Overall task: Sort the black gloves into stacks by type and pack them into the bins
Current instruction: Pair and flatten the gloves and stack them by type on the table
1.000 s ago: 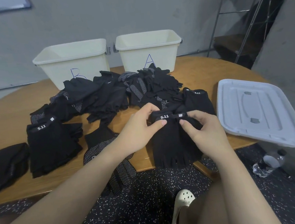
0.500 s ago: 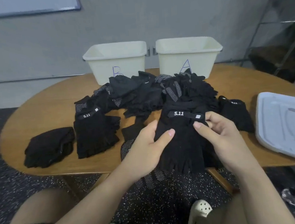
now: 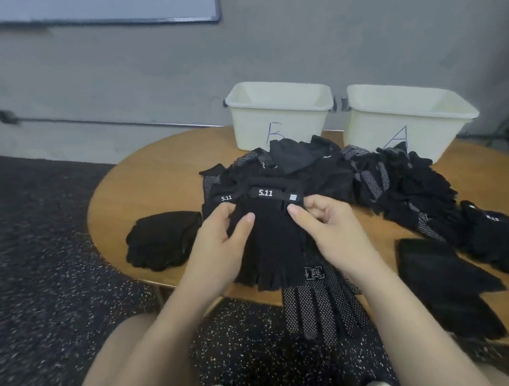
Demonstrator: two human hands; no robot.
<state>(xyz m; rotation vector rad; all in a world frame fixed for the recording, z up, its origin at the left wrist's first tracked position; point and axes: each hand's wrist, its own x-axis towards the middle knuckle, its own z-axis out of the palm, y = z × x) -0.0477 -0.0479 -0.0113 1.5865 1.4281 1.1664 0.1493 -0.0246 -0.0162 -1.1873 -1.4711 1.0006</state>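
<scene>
I hold a black fingerless 5.11 glove [image 3: 274,243] by its two sides, just below the wrist strap. My left hand [image 3: 221,247] pinches its left edge and my right hand [image 3: 329,232] pinches its right edge. It hangs over a stack of like 5.11 gloves [image 3: 217,200] on the wooden table [image 3: 154,176]. A dotted-grip glove [image 3: 320,306] dangles over the table's front edge below it. A loose pile of mixed black gloves [image 3: 383,182] spreads behind. Two cream bins stand at the back, marked B [image 3: 277,115] and A [image 3: 406,120].
A plain black knit glove bundle [image 3: 162,241] lies at the table's left. Flat black gloves [image 3: 446,281] and another 5.11 glove [image 3: 493,228] lie at the right. A whiteboard [image 3: 86,8] hangs on the grey wall. Speckled dark floor and my shoes show below.
Both hands have carried the 5.11 glove leftward, from the right part of the table to over the 5.11 stack. My head has turned left, so the grey lid left the view.
</scene>
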